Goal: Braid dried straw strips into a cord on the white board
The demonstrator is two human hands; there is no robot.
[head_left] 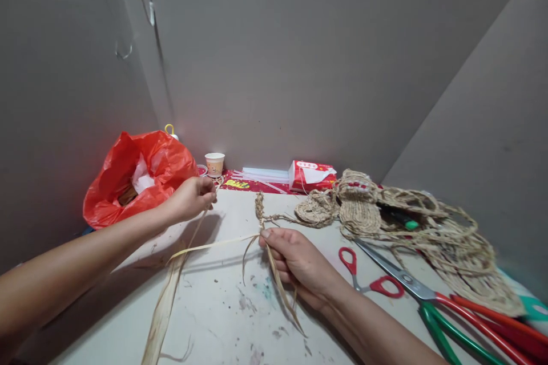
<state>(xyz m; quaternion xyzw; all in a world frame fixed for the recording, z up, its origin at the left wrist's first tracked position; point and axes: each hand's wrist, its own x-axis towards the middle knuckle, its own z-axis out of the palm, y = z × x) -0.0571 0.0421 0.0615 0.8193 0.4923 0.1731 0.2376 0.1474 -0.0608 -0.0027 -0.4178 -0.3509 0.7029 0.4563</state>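
Observation:
My left hand [194, 197] is raised near the red bag, its fingers closed on a thin strand of a dried plant-fibre strip [159, 313]. That pale strip hangs down to the front of the table, and a narrow piece of it stretches across to my right hand. With thumb and fingers pinched, my right hand [295, 265] grips the end of a braided cord [259, 205]. Loose fibre ends dangle below these fingers. From there the thin cord runs right towards a coil of braided cord [317, 209].
An open red plastic bag [141, 154] stands at the left. Behind are a paper cup [214, 164], clear sticks [265, 174] and a tissue pack [313, 175]. To the right lie small red scissors [362, 286], large shears [422, 291] and heaped braided cord [464, 262]. Walls enclose the table.

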